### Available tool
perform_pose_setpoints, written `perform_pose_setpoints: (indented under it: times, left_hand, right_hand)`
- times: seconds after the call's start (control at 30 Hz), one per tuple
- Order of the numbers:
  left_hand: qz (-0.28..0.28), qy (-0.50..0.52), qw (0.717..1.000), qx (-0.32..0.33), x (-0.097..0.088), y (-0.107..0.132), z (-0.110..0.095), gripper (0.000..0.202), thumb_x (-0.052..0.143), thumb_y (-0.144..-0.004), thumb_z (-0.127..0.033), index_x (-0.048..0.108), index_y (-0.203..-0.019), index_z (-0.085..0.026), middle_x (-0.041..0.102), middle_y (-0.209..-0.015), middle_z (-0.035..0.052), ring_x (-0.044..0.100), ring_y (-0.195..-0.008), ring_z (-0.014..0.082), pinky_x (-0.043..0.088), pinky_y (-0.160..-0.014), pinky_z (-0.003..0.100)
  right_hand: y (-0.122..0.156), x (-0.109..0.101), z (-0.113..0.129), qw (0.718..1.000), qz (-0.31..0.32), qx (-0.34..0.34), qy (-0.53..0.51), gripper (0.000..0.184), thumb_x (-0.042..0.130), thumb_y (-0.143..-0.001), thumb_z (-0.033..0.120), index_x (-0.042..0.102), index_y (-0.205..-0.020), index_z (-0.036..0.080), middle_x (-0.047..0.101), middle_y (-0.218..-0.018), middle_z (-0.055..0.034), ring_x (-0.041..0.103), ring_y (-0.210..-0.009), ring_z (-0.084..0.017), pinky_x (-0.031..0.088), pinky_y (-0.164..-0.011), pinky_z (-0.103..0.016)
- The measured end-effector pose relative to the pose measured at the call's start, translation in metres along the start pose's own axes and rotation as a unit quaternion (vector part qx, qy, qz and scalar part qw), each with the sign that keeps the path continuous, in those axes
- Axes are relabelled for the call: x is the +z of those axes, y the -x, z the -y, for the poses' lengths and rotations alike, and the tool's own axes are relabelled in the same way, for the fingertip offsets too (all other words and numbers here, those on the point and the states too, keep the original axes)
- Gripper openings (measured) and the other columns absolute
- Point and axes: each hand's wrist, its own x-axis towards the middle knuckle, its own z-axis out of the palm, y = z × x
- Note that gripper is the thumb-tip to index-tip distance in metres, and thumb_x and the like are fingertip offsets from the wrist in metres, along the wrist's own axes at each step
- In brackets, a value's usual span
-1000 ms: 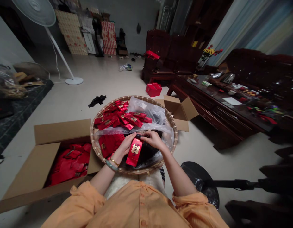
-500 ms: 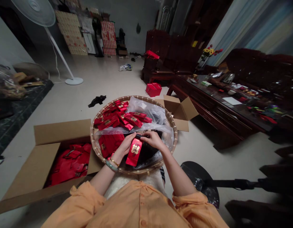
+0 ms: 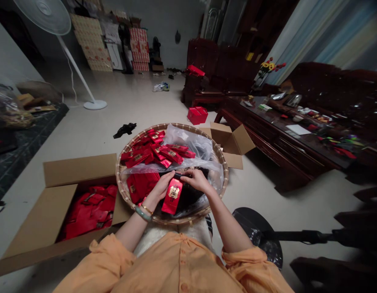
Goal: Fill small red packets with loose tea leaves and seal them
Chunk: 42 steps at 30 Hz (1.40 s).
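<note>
My left hand (image 3: 161,188) and my right hand (image 3: 197,181) both pinch the top of a red foil packet (image 3: 172,196) with a gold label, which hangs over dark loose contents (image 3: 188,196) in a clear plastic bag (image 3: 188,143). The bag lies in a round woven bamboo tray (image 3: 188,131). Beyond my hands lies a loose pile of red packets (image 3: 154,152), and a flatter red stack (image 3: 141,186) sits beside my left hand. The packet's mouth is hidden by my fingers.
An open cardboard box (image 3: 62,207) holding red bags (image 3: 89,213) stands left of the tray. A smaller open carton (image 3: 228,142) sits behind the tray's right rim. A dark wooden table (image 3: 277,130) stands at right, and a black bag (image 3: 255,234) lies on the floor near my right arm.
The red packet has turned slightly between my hands. Nothing else has visibly moved.
</note>
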Motion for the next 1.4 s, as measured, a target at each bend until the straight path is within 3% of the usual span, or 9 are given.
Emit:
perform_pose_setpoints:
  times: [0.43, 0.6, 0.7, 0.77, 0.87, 1.0, 1.17, 1.3, 1.4]
  left_hand:
    - [0.013, -0.013, 1.0, -0.023, -0.005, 0.0, 0.002, 0.037, 0.067, -0.075, -0.038, 0.064, -0.1, -0.011, 0.07, -0.08, 0.0085, 0.064, -0.062, 0.0139, 0.049, -0.061, 0.024]
    - [0.068, -0.085, 0.993, -0.04, -0.007, 0.005, -0.001, 0.039, 0.076, -0.065, -0.021, 0.061, -0.1, -0.01, 0.07, -0.077, 0.0091, 0.066, -0.064, 0.0169, 0.05, -0.063, 0.025]
    - [0.076, -0.094, 0.992, -0.031, -0.008, 0.007, -0.003, 0.04, 0.076, -0.065, -0.02, 0.061, -0.101, -0.01, 0.071, -0.079, 0.0095, 0.067, -0.068, 0.0183, 0.051, -0.065, 0.026]
    - [0.067, -0.092, 0.993, -0.016, -0.009, 0.006, -0.003, 0.043, 0.076, -0.065, -0.02, 0.059, -0.104, -0.011, 0.071, -0.083, 0.0096, 0.068, -0.07, 0.0193, 0.052, -0.065, 0.027]
    - [0.014, -0.079, 0.997, 0.006, -0.012, 0.004, -0.003, 0.047, 0.075, -0.065, -0.021, 0.057, -0.108, -0.015, 0.07, -0.085, 0.0079, 0.068, -0.068, 0.0196, 0.053, -0.062, 0.028]
    - [-0.067, -0.083, 0.994, 0.034, -0.014, 0.0, -0.002, 0.032, 0.074, -0.066, -0.028, 0.06, -0.09, -0.012, 0.069, -0.071, 0.0062, 0.066, -0.059, 0.017, 0.052, -0.056, 0.026]
    - [-0.081, -0.104, 0.991, 0.033, -0.01, -0.002, 0.0, 0.034, 0.071, -0.068, -0.041, 0.064, -0.08, -0.011, 0.069, -0.065, 0.0073, 0.064, -0.055, 0.0166, 0.05, -0.056, 0.026]
    - [-0.07, -0.133, 0.988, 0.029, -0.009, -0.001, 0.001, 0.045, 0.065, -0.069, -0.053, 0.066, -0.081, -0.01, 0.07, -0.068, 0.0094, 0.064, -0.058, 0.0182, 0.049, -0.059, 0.028]
    - [-0.072, -0.171, 0.982, 0.029, -0.009, -0.001, 0.004, 0.049, 0.061, -0.07, -0.058, 0.066, -0.082, -0.011, 0.069, -0.068, 0.0074, 0.063, -0.06, 0.0173, 0.048, -0.06, 0.027]
  right_hand:
    - [-0.001, 0.006, -0.008, 0.999, -0.001, 0.027, -0.04, 0.022, 0.063, -0.075, 0.036, 0.071, -0.082, 0.016, 0.069, -0.075, -0.0028, 0.06, -0.068, -0.016, 0.043, -0.062, -0.025]
    - [0.0, 0.007, -0.016, 0.983, 0.042, 0.092, -0.15, 0.033, 0.06, -0.076, 0.044, 0.069, -0.089, 0.015, 0.066, -0.069, -0.0023, 0.054, -0.053, -0.011, 0.04, -0.046, -0.02]
    - [0.002, 0.001, -0.022, 0.963, 0.081, 0.111, -0.231, 0.04, 0.059, -0.075, 0.05, 0.067, -0.094, 0.016, 0.064, -0.068, -0.0017, 0.053, -0.05, -0.01, 0.038, -0.041, -0.018]
    - [0.003, -0.004, -0.027, 0.957, 0.065, 0.117, -0.256, 0.043, 0.058, -0.075, 0.053, 0.067, -0.095, 0.015, 0.064, -0.07, -0.0022, 0.054, -0.052, -0.01, 0.04, -0.041, -0.019]
    - [0.005, -0.009, -0.042, 0.964, 0.042, 0.126, -0.229, 0.046, 0.059, -0.073, 0.053, 0.066, -0.099, 0.015, 0.066, -0.076, -0.0031, 0.056, -0.056, -0.012, 0.041, -0.043, -0.02]
    - [0.007, -0.006, -0.071, 0.989, 0.023, 0.112, -0.096, 0.046, 0.067, -0.067, 0.048, 0.068, -0.099, 0.015, 0.069, -0.085, -0.006, 0.062, -0.071, -0.018, 0.046, -0.056, -0.025]
    - [0.014, 0.01, -0.097, 0.992, 0.007, 0.109, 0.063, 0.043, 0.072, -0.063, 0.045, 0.068, -0.096, 0.017, 0.07, -0.096, -0.0092, 0.063, -0.087, -0.025, 0.046, -0.075, -0.032]
    - [0.014, 0.015, -0.087, 0.993, -0.028, 0.096, 0.068, 0.038, 0.069, -0.068, 0.044, 0.068, -0.095, 0.017, 0.069, -0.096, -0.0104, 0.063, -0.088, -0.024, 0.046, -0.076, -0.03]
    - [0.006, 0.022, -0.061, 0.993, -0.092, 0.055, -0.04, 0.033, 0.054, -0.081, 0.043, 0.068, -0.094, 0.017, 0.069, -0.094, -0.009, 0.063, -0.084, -0.019, 0.046, -0.076, -0.029]
